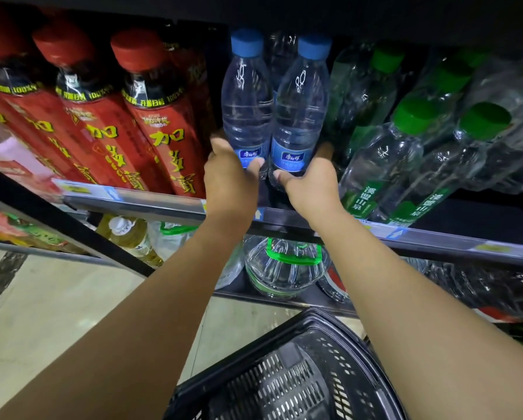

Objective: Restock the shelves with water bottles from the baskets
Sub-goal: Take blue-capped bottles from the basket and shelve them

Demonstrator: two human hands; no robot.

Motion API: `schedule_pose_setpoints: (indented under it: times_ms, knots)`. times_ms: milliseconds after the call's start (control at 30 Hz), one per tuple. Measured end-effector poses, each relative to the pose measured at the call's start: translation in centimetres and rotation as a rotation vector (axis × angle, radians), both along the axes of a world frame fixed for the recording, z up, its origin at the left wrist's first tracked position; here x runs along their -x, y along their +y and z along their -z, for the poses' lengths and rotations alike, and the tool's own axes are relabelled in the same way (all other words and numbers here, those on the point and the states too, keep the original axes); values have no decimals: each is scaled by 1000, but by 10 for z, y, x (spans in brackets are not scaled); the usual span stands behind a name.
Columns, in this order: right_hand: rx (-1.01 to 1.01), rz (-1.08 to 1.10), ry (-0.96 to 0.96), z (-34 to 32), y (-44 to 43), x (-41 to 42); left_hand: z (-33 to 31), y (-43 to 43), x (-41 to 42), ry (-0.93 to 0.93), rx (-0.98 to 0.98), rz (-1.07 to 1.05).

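At 6 o'clock sits the black perforated plastic basket point(299, 374), with no bottles showing in its visible part. Beyond it, the left hand point(228, 174) and right hand point(310, 183) reach over the grey metal shelf rail point(151, 203). Each grip is wrapped low around 1 bottle: the left clear blue-capped water bottle point(246, 95) and the right clear blue-capped water bottle point(301, 104). Held by their bases, both stand upright at 12 o'clock, probably to slide between the red-labelled drink bottles point(163, 140) at 10 o'clock and the green-capped clear bottles point(384, 165) at 2 o'clock.

The clear plastic water bottles point(299, 116) in the fingers point(255, 164) have blue caps and blue labels. Left of the fingers, tall red-labelled bottles point(160, 140) carry yellow characters; to the right, clear green-capped bottles point(384, 165).
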State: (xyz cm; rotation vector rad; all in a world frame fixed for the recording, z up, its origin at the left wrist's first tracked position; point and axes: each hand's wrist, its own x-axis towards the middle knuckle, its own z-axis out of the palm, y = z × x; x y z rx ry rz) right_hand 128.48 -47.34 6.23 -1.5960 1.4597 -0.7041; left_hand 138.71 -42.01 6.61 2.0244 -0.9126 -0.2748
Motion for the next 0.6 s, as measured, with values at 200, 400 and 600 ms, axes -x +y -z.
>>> schedule_pose_setpoints:
  times_ms: [200, 400, 600]
  knots:
    - [68, 32, -35, 5, -15, -12, 8, -23, -16, -110, -87, 49]
    - [77, 34, -27, 7, -29, -17, 9, -37, -22, 2, 9, 80]
    - [61, 5, 40, 7, -37, -17, 9, -39, -24, 28, 33, 99]
